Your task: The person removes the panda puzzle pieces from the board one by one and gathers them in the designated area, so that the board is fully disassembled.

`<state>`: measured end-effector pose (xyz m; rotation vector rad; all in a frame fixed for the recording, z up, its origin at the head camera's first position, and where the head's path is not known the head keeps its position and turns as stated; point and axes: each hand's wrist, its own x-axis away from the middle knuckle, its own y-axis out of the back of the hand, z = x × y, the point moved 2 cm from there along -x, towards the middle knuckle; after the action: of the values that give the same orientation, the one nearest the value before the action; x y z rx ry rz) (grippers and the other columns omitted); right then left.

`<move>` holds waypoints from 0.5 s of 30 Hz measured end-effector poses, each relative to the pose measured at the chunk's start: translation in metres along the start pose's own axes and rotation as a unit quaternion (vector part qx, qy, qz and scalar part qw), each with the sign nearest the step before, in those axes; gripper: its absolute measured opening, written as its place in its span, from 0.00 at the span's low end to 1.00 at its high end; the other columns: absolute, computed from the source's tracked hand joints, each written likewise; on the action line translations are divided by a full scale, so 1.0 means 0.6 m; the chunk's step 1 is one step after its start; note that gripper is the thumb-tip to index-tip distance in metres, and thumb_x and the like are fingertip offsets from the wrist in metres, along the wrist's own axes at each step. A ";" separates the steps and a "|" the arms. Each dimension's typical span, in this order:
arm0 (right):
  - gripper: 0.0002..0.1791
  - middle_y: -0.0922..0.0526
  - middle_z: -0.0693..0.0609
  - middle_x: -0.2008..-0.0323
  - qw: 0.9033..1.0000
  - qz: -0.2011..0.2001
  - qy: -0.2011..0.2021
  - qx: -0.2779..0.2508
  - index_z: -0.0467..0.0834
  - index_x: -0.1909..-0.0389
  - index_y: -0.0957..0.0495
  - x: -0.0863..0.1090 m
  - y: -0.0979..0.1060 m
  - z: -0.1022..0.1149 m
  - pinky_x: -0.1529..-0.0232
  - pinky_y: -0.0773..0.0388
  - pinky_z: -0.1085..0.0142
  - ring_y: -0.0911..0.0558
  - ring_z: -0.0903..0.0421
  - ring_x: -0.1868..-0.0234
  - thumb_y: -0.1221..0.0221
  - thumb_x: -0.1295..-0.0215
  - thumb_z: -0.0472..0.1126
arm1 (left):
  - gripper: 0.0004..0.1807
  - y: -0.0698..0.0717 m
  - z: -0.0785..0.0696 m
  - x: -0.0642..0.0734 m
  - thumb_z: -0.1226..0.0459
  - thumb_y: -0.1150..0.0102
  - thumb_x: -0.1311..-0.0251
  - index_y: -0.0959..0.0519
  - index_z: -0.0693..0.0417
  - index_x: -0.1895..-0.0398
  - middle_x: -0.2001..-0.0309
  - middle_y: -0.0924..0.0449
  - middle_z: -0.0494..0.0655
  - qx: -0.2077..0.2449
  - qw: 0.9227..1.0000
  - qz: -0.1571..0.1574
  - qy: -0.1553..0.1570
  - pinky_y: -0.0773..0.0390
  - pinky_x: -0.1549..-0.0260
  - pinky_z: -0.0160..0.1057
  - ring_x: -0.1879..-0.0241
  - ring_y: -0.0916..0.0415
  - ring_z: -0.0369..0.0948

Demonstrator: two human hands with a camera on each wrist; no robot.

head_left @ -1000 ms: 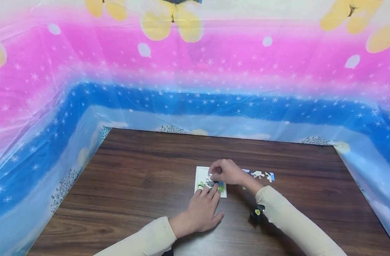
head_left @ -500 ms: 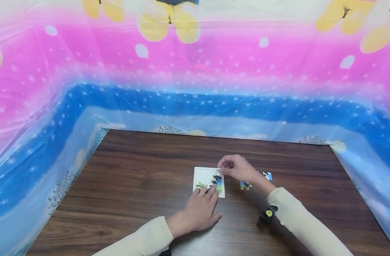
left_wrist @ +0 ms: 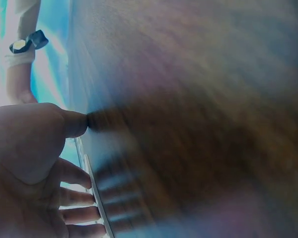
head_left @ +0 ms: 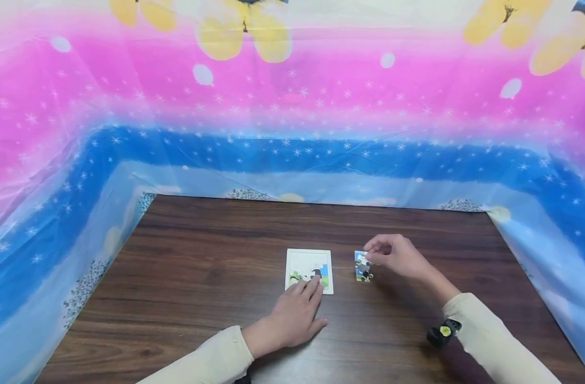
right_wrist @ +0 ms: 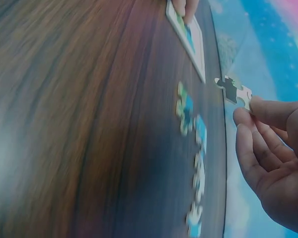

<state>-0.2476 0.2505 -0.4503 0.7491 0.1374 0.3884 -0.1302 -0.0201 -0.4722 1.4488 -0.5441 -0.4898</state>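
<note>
In the head view my left hand (head_left: 294, 314) rests with straight fingers on the near edge of a white-framed puzzle board (head_left: 307, 252). Green, blue and black picture pieces fill part of the board's near and right side; its upper left shows bare white. My right hand (head_left: 400, 256) is to the right of the board, above the table. Between thumb and fingertips it pinches a black-and-white puzzle piece (right_wrist: 232, 92), plain in the right wrist view. Below that hand lie loose puzzle pieces (right_wrist: 184, 109); in the head view the hand partly covers them.
The dark wooden table (head_left: 215, 256) reaches out on all sides of the board. A patterned pink and blue cloth (head_left: 282, 117) hangs along its back and sides. A dark wrist device (head_left: 443, 333) hangs under the right sleeve.
My right hand has moved right, from over the board to above the loose pieces, with a puzzle piece in its pinch. My left hand has stayed on the board.
</note>
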 end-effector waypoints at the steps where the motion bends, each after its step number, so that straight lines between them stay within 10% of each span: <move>1: 0.07 0.15 0.54 0.64 1.000 -0.001 -0.004 0.003 0.47 0.56 0.15 0.004 0.005 -0.005 0.61 0.17 0.59 0.14 0.55 0.63 0.33 0.32 0.42 | 0.39 0.000 0.000 0.000 0.41 0.54 0.26 0.34 0.59 0.25 0.25 0.36 0.56 -0.001 1.000 -0.002 0.001 0.34 0.30 0.42 0.30 0.34 0.48; 15: 0.05 0.12 0.53 0.65 0.999 -0.009 -0.041 0.026 0.46 0.59 0.12 0.046 0.023 -0.054 0.66 0.18 0.63 0.14 0.56 0.68 0.33 0.33 0.40 | 0.42 0.002 -0.003 0.005 0.40 0.52 0.28 0.36 0.61 0.24 0.25 0.36 0.56 0.014 1.000 0.009 0.009 0.30 0.33 0.47 0.27 0.36 0.49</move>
<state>-0.2345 0.2910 -0.4642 0.8131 0.0775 0.3371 -0.1268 -0.0205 -0.4709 1.4730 -0.5518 -0.4554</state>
